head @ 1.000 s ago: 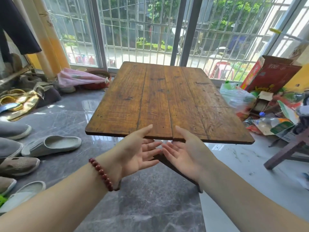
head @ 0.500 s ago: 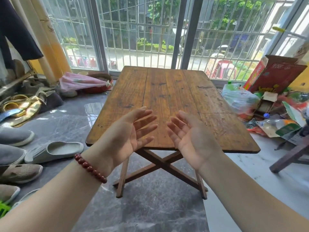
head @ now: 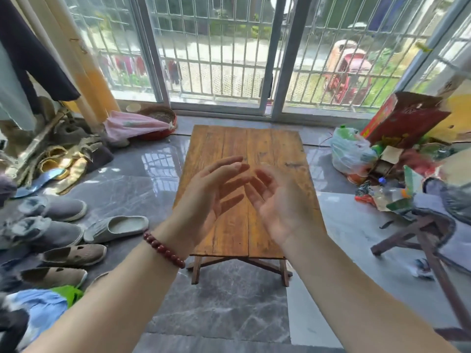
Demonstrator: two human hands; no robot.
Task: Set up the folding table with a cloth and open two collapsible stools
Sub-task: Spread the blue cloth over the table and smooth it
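The wooden folding table (head: 277,143) stands unfolded on its crossed legs on the grey tiled floor, in front of the barred sliding window. Its plank top is bare. My left hand (head: 211,197), with a red bead bracelet at the wrist, and my right hand (head: 277,202) hover in the air above the table's near half, palms turned toward each other, fingers relaxed and holding nothing. A wooden stool (head: 418,233) with grey cloth draped over it stands at the right. No tablecloth is identifiable in view.
Several shoes and slippers (head: 114,225) lie along the left. A pink bundle and a basket (head: 142,123) sit by the window. A red carton (head: 405,118), a plastic bag (head: 349,151) and litter crowd the right. Blue and green cloth (head: 43,304) lies bottom left.
My hands let go of the table's near edge and rose above its top. The view pulled back and higher, so the table now looks smaller and farther away.
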